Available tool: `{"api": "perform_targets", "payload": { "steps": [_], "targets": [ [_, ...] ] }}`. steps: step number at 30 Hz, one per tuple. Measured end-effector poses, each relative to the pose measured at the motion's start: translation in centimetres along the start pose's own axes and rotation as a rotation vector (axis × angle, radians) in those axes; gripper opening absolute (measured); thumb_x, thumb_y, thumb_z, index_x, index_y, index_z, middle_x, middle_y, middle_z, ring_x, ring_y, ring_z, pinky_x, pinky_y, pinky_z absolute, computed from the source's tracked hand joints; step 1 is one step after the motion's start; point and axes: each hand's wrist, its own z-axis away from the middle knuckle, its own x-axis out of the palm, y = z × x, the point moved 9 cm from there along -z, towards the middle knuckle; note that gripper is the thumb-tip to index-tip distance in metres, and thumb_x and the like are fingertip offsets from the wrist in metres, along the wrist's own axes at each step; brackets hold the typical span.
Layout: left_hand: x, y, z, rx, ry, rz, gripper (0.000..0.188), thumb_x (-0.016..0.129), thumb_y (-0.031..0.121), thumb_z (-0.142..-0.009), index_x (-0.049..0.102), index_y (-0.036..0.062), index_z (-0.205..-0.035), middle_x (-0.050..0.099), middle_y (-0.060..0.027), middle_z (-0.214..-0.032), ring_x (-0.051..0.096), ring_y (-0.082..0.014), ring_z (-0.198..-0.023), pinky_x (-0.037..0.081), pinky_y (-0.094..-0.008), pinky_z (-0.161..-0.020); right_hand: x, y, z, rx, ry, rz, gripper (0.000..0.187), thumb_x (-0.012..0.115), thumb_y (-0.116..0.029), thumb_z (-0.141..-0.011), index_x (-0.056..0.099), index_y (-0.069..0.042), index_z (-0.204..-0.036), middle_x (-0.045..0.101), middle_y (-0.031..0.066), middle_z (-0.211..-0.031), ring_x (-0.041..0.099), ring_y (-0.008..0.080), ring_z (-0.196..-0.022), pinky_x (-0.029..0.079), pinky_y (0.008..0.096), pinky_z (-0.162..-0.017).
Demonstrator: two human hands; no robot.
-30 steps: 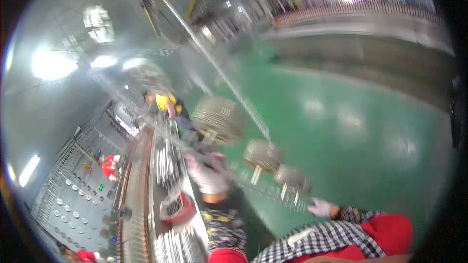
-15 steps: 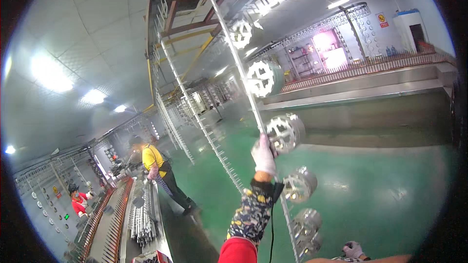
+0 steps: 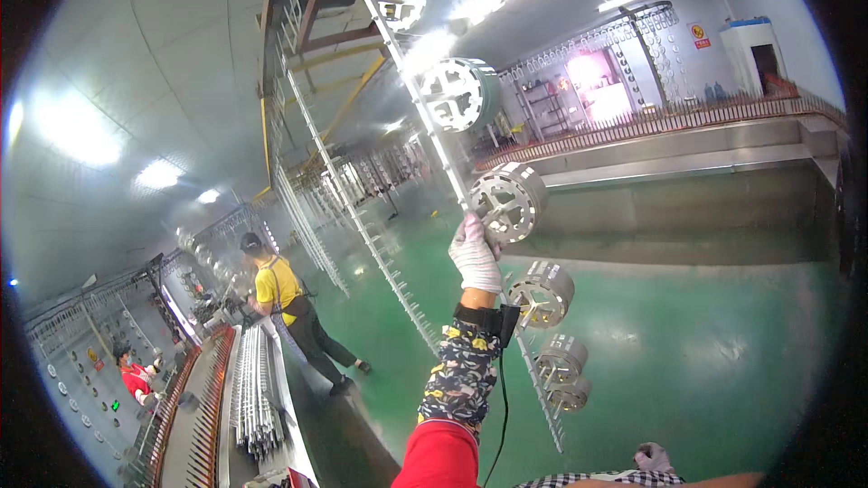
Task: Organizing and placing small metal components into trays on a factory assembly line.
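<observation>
My left hand, in a white glove, is closed around a long metal hanging rod that slants from the upper middle down to the lower right. Several silvery metal drums with spoked, cut-out faces are mounted along it. One drum is right beside my fingers, a larger one is above it, and another sits just below my wrist. The rod's lower tip hangs over the green floor. Low on the right, by a checked cloth, is my gloved right hand, its fingers mostly hidden.
Bare toothed rods hang left of mine under an overhead frame. A co-worker in yellow stands by a bench holding stacked rods; another in red is farther left. A spiked conveyor line runs behind a low metal wall.
My left hand and the rod have moved up and to the left, bringing the rod's lower tip into view. The co-worker in yellow has turned more toward the bench and hanging parts.
</observation>
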Motion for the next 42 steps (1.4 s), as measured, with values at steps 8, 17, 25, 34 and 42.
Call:
{"api": "perform_targets", "payload": {
  "steps": [8,17,25,34,42],
  "targets": [
    [-0.5,-1.9,-0.8,-0.063,-0.236,-0.021,0.042,0.051,0.033,-0.083,0.049,0.0000,-0.109,0.047,0.0013,-0.058,0.045,-0.0081,-0.049,0.039,-0.0205,-0.045,-1.3,0.8,-3.1,-0.035,-0.083,0.145,0.035,0.056,-0.021,-0.071,0.054,0.001,-0.099,0.060,0.0146,-0.092,0.058,0.0224,-0.085,0.045,0.0305,-0.078],
    [-20.5,-15.6,29.9,-0.708,-0.029,-1.113,0.045,0.050,0.034,-0.081,0.047,0.0013,-0.111,0.050,-0.0172,-0.113,0.048,-0.0270,-0.104,0.037,-0.0340,-0.087,0.1,1.6,-6.3,-0.123,-0.614,0.707,0.040,0.049,-0.031,-0.075,0.051,-0.003,-0.103,0.057,0.0205,-0.095,0.054,0.0332,-0.090,0.043,0.0386,-0.078],
    [-17.9,-3.7,68.8,-1.692,-0.147,-1.385,0.044,0.047,0.038,-0.081,0.048,0.0066,-0.112,0.053,-0.0166,-0.108,0.049,-0.0301,-0.102,0.039,-0.0344,-0.085,1.3,-2.2,-2.7,-0.448,-1.101,1.067,0.037,0.044,-0.032,-0.077,0.050,-0.004,-0.101,0.057,0.0176,-0.095,0.054,0.0317,-0.090,0.043,0.0409,-0.076],
    [-10.3,4.4,78.9,-1.274,0.473,-1.057,0.043,0.047,0.037,-0.083,0.048,0.0068,-0.113,0.054,-0.0150,-0.106,0.050,-0.0273,-0.102,0.038,-0.0329,-0.086,4.9,-5.8,16.9,-0.869,-1.326,1.074,0.036,0.043,-0.030,-0.076,0.051,-0.005,-0.100,0.059,0.0158,-0.089,0.056,0.0313,-0.086,0.044,0.0410,-0.073],
    [-14.0,17.7,100.1,-1.639,0.380,-1.222,0.043,0.044,0.040,-0.081,0.050,0.0080,-0.109,0.054,-0.0184,-0.104,0.049,-0.0330,-0.100,0.039,-0.0370,-0.084,5.1,7.1,42.6,-0.962,-1.957,1.185,0.032,0.042,-0.028,-0.079,0.058,-0.006,-0.096,0.058,0.0164,-0.094,0.053,0.0302,-0.093,0.042,0.0382,-0.078]
  ]
}}
